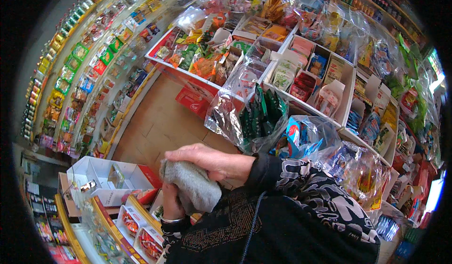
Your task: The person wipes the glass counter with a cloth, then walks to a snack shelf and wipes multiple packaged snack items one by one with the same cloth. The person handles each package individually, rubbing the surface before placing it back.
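Note:
A folded grey cloth is held between both hands in front of my body. My right hand lies over the top of the cloth, its thumb side toward the aisle. From below and to the left, my left hand grips the same cloth, and a bracelet shows at that wrist. Most of the fingers are hidden by the fabric. Close beyond my right forearm hang clear plastic bags with dark green packets inside.
Ahead stand a red-and-white bin of snack packets and white divided boxes. Shelves of packaged goods line the left side. A white compartment box sits at lower left above shelves. Tiled floor shows between them.

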Demonstrator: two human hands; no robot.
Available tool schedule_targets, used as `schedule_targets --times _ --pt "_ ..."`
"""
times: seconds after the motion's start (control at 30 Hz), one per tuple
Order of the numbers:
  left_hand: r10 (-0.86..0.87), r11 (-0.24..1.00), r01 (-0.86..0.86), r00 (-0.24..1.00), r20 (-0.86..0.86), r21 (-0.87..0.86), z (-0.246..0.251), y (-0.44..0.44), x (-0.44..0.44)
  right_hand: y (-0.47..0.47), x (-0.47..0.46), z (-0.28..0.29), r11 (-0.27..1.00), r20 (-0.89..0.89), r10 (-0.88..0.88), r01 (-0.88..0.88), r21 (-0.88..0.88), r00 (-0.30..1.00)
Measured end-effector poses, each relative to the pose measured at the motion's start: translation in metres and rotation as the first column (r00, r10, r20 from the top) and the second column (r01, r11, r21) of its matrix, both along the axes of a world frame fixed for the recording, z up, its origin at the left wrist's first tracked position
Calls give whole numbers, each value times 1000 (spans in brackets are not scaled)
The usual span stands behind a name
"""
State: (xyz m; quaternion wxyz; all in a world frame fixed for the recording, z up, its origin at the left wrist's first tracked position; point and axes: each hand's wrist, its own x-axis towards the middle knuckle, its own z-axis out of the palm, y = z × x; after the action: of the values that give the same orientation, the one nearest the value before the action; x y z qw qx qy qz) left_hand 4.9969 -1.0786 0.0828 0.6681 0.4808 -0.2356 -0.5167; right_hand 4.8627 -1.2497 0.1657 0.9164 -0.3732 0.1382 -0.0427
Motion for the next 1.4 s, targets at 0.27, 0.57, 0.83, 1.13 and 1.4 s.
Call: schedule_targets --times 0.27,0.57,0.83,1.13,1.4 --pt "204 978 -207 949 -240 13 36 -84 73 -37 51 -81 425 175 -509 422 -801 843" --pt "-71 990 35 962 -263 -139 26 -108 180 -27 194 -67 844 167 -496 518 -140 852" --pt "-427 904 396 861 -275 -161 2 -125 291 -40 281 -68 836 57 -518 491 243 854" --pt "-155 980 168 981 118 -104 -4 -183 348 -85 320 -59 474 -78 -830 625 -621 553" --pt "-136 991 135 989 -58 -11 -4 -252 379 -163 348 -67 743 43 -532 490 -456 846"
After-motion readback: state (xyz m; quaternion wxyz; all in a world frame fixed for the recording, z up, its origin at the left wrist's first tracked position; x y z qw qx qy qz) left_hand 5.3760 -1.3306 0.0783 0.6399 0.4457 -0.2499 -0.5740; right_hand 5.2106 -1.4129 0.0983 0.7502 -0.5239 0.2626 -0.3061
